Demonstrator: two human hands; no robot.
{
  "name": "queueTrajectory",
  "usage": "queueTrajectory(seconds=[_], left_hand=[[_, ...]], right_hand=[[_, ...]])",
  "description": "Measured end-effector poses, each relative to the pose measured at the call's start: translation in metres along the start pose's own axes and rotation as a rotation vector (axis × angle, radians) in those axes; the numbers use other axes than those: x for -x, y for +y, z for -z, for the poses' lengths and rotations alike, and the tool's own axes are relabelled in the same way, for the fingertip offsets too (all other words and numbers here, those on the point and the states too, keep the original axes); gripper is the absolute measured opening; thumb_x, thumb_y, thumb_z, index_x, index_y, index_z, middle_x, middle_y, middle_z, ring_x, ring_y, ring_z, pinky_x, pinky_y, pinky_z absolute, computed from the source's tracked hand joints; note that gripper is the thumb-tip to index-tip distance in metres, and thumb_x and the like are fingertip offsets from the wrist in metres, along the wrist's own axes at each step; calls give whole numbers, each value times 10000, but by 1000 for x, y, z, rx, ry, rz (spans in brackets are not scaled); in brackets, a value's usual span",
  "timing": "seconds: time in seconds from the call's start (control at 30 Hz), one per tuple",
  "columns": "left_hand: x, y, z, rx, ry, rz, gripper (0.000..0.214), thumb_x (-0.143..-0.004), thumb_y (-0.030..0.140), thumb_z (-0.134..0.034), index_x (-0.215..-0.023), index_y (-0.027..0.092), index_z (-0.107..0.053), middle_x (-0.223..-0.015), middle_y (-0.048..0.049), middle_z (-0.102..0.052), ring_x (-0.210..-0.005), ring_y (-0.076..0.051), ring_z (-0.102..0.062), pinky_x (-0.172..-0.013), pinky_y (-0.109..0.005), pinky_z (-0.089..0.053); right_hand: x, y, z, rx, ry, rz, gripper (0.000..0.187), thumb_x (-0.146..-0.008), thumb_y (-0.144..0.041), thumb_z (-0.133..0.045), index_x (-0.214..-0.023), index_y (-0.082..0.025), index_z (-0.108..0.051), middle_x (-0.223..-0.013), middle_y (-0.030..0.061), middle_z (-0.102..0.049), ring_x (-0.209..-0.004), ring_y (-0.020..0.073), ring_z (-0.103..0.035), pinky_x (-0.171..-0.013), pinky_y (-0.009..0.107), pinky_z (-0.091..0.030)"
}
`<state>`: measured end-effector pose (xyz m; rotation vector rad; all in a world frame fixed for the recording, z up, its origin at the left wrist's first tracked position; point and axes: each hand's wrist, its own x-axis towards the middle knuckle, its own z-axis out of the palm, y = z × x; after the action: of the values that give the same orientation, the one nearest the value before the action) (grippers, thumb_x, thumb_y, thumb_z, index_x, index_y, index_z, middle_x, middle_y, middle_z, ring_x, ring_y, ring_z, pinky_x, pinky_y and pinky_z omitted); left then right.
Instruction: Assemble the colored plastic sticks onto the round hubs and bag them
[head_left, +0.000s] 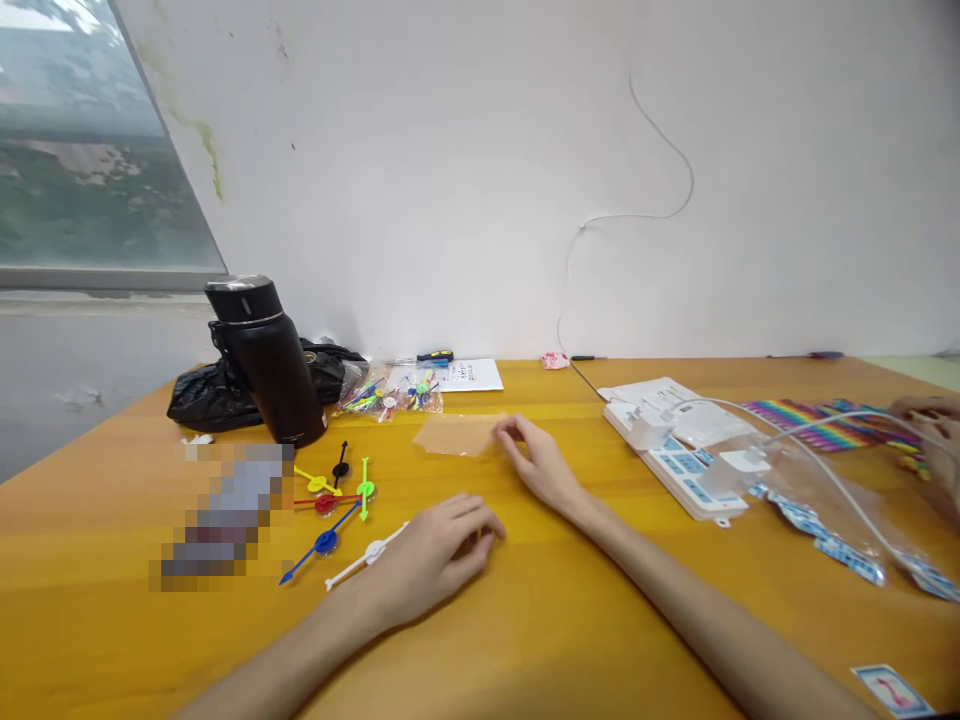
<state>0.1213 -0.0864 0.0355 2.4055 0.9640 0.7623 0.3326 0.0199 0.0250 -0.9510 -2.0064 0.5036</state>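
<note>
Several plastic arrow spinners lie on the table to the left: a yellow spinner (pixel 318 485), a red spinner (pixel 324 505), a black spinner (pixel 341 469), a green spinner (pixel 365 489) and a blue spinner (pixel 325 542). A white spinner (pixel 375 550) lies partly hidden behind my left hand (pixel 439 550). That hand rests palm down, fingers loosely curved, a gap showing by the thumb and nothing visible in it. My right hand (pixel 541 465) pinches the right corner of a flat clear plastic bag (pixel 459 436) on the table.
A black bottle (pixel 270 370) stands before a black plastic bag (pixel 214 395). Bagged spinners (pixel 390 390) lie farther back. At right are a power strip (pixel 686 475) with chargers and cables, rainbow-striped pieces (pixel 810 425), another person's hand (pixel 937 440) and a card (pixel 892 690).
</note>
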Motion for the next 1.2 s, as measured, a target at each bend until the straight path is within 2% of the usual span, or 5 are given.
queueTrajectory(seconds=[0.23, 0.43, 0.67, 0.9, 1.2], left_hand=[[-2, -3, 10, -87, 332, 27, 316, -977, 164, -532, -1273, 274, -532, -1334, -75, -549, -1288, -245, -490, -1137, -447, -357], [-5, -12, 12, -318, 499, 106, 900, -811, 307, -759, -1541, 260, -235, -1626, -155, -271, -1478, -359, -284, -1186, -550, -273], [-4, -16, 14, -342, 516, 130, 857, -847, 300, -702, -1555, 260, -221, -1345, -122, -557, -1237, -320, -526, -1105, -515, -338], [-3, -1, 14, -310, 475, 124, 862, -811, 324, -753, -1525, 278, -272, -1251, -93, -586, -1086, -301, -551, -1000, -478, -392], [-4, -8, 12, 133, 403, 165, 567, -943, 244, -620, -1454, 325, -389, -1224, -43, -590, -885, -157, -582, -869, -346, -514]], right_hand=[[5, -26, -5, -66, 156, 156, 34, -983, -240, -561, -972, -208, -559, -980, 57, -643, -938, 192, -628, -880, 341, -517], [18, -48, -12, -33, 133, 421, 233, -951, -94, -543, -1120, -252, -564, -1097, 73, -630, -1047, 199, -650, -927, 370, -559], [21, -67, -4, 1, 111, 430, 345, -932, -173, -659, -1243, -265, -541, -1203, 88, -602, -1125, 218, -638, -941, 380, -581], [26, -65, 12, -38, 156, 276, 263, -957, -149, -592, -1196, -258, -585, -1154, 73, -630, -983, 198, -666, -884, 386, -600], [22, -62, 23, -104, 189, 162, 162, -987, -193, -577, -1130, -243, -633, -1162, 83, -635, -1076, 221, -653, -930, 396, -607]])
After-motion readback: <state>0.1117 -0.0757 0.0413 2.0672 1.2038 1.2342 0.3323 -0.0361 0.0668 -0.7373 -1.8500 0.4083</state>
